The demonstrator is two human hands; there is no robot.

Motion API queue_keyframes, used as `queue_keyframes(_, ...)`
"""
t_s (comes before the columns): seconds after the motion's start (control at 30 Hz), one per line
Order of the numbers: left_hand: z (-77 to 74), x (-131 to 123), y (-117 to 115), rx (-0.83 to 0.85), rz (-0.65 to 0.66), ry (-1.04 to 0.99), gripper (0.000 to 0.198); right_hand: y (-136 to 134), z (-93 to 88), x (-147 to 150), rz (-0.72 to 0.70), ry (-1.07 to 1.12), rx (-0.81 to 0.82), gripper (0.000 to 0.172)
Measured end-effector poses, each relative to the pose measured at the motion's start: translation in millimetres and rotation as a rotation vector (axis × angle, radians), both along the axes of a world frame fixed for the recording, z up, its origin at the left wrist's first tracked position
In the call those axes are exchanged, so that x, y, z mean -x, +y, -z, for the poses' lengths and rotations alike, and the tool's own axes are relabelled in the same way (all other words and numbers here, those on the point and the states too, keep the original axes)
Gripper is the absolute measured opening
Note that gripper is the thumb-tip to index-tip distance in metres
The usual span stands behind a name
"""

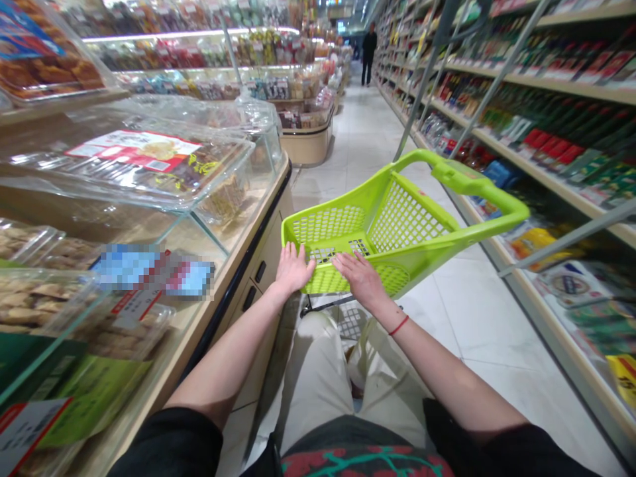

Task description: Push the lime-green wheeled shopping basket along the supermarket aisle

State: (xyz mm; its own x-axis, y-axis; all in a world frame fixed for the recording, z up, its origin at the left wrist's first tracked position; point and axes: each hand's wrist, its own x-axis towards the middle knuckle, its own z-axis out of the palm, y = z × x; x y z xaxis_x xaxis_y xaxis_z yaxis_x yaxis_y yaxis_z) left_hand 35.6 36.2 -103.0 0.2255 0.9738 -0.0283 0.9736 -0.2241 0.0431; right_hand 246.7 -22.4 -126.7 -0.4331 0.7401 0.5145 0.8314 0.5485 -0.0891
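A bright green shopping cart point(432, 248) with perforated basket walls stands in front of my legs, its handle pointing to the right. My left hand point(294, 267) rests on the rim at the basket's near left corner, fingers spread over the edge. Farther right along the same rim lies my right hand point(360, 279), its fingers stretched over the edge into the basket and a thin red band on the wrist. Neither hand is wrapped round the rim. No goods show in the visible part of the basket.
At the left is a wooden display counter point(248, 255) with glass dividers and packaged food point(144, 149). Shelves of packaged goods point(561, 156) run along the right. A person in dark clothes point(369, 53) stands far down the tiled aisle point(355, 119).
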Motion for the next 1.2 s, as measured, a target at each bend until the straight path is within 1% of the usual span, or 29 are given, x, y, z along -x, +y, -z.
queue_keyframes(0.13,0.5,0,1,0.004,0.003,-0.007,0.071,0,-2.9,-39,0.065,-0.007,-0.006,0.047)
queue_keyframes(0.27,2.1,1,2,-0.008,0.007,-0.005,0.071,-2,-11.1,-79,0.156,-0.046,-0.018,0.042)
queue_keyframes(0.33,2.7,1,2,-0.007,0.009,-0.003,0.071,-3,-14.8,-93,0.198,-0.05,-0.03,0.04)
queue_keyframes(0.4,2.8,1,2,-0.002,0.007,-0.002,0.072,-3,-16.2,-99,0.229,-0.035,-0.044,0.039)
queue_keyframes(0.47,2.8,1,2,0.003,0.004,-0.002,0.072,-2,-14.4,-95,0.233,-0.014,-0.042,0.041)
queue_keyframes(0.53,2.8,1,2,0.001,0.002,-0.001,0.071,0,-10.0,-82,0.218,0.009,-0.027,0.044)
queue_keyframes(0.67,2.9,1,2,-0.014,0.005,0.003,0.071,4,1.0,-36,0.18,0.051,0.007,0.048)
queue_keyframes(0.77,2.6,1,2,-0.022,0.001,0.003,0.071,4,5.9,-3,0.15,0.059,-0.008,0.048)
queue_keyframes(0.87,1.8,1,2,-0.02,0.002,0.005,0.071,2,6.6,14,0.109,0.03,-0.031,0.046)
queue_keyframes(0.93,1.4,1,2,-0.014,0.002,0.007,0.071,0,5.9,14,0.076,0.006,-0.031,0.047)
queue_keyframes(1.03,1.2,1,2,-0.006,0.001,0.002,0.071,-3,4.5,0,0.047,-0.013,-0.027,0.05)
queue_keyframes(1.1,1.1,2,2,-0.003,0.004,-0.002,0.071,-5,2.9,-16,0.059,-0.018,-0.031,0.051)
queue_keyframes(1.2,0.7,2,2,-0.001,0.011,-0.002,0.07,-7,-3.0,-50,0.109,-0.038,-0.037,0.054)
